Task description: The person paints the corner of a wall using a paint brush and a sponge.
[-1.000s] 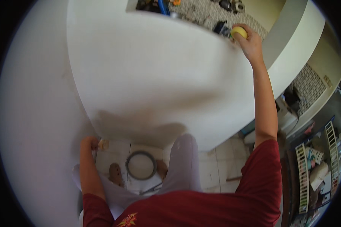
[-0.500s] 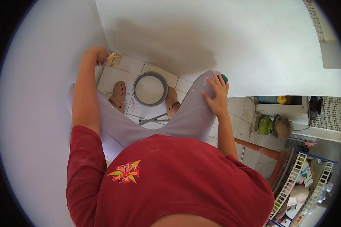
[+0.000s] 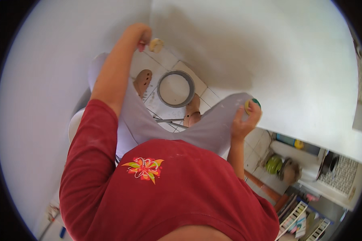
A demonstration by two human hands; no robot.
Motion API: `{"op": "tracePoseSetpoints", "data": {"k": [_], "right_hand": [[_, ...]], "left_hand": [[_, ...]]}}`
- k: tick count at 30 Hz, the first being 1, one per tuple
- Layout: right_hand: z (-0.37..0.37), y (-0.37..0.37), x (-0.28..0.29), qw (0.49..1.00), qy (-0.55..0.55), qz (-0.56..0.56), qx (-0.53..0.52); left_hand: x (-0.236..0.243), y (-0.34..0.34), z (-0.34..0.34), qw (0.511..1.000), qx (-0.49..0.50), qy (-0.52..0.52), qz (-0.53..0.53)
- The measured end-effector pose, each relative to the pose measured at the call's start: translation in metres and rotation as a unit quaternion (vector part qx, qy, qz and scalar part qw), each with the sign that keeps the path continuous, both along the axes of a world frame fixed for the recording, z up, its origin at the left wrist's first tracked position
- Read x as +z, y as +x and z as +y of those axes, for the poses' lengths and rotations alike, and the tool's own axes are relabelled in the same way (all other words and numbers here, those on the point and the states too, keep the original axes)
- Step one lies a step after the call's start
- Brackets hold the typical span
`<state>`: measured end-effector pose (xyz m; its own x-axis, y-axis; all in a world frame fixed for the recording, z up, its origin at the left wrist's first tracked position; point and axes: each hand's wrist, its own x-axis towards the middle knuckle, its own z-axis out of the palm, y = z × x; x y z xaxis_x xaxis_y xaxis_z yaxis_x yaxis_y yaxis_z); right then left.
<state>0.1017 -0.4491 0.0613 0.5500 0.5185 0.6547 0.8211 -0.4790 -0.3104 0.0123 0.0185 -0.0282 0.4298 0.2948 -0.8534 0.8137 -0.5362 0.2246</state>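
My left hand (image 3: 140, 36) is raised near the white corner walls (image 3: 52, 92), closed on a paintbrush (image 3: 156, 45) with pale bristles. My right hand (image 3: 247, 118) rests by my bent right knee (image 3: 235, 100), fingers curled round a round yellow and green object (image 3: 253, 105) that looks like a sponge or pad. Below, between my two tan clogs (image 3: 142, 82), a round grey tub (image 3: 160, 89) holds white material on the tiled floor (image 3: 157, 56). Grey metal bars (image 3: 169, 120) lie behind the tub, near my legs.
The white partition (image 3: 301, 72) curves ahead and to my right. A green round container (image 3: 273, 164), a low counter (image 3: 346, 174), a wooden frame (image 3: 265, 188) and a loaded white dish rack (image 3: 293, 219) are at the right. A white seat (image 3: 76, 126) shows beneath me.
My right hand has come down from the partition's top to my knee, and its spread fingers have curled round the object. My left hand with the brush has moved up along the corner.
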Motion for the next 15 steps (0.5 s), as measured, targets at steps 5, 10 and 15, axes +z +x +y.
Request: {"op": "tracePoseSetpoints", "data": {"k": [5, 10, 15], "right_hand": [[0.109, -0.046, -0.054, 0.756, -0.095, 0.640, 0.098], [0.223, -0.048, -0.105, 0.291, 0.015, 0.944, 0.153], [0.250, -0.003, -0.141, 0.026, 0.283, 0.952, 0.114]], "left_hand": [[0.036, 0.012, -0.029, 0.998, 0.018, -0.055, -0.005], [0.012, 0.028, -0.048, 0.989, -0.149, -0.024, 0.008], [0.060, 0.022, -0.065, 0.968, -0.145, -0.189, -0.081]]}}
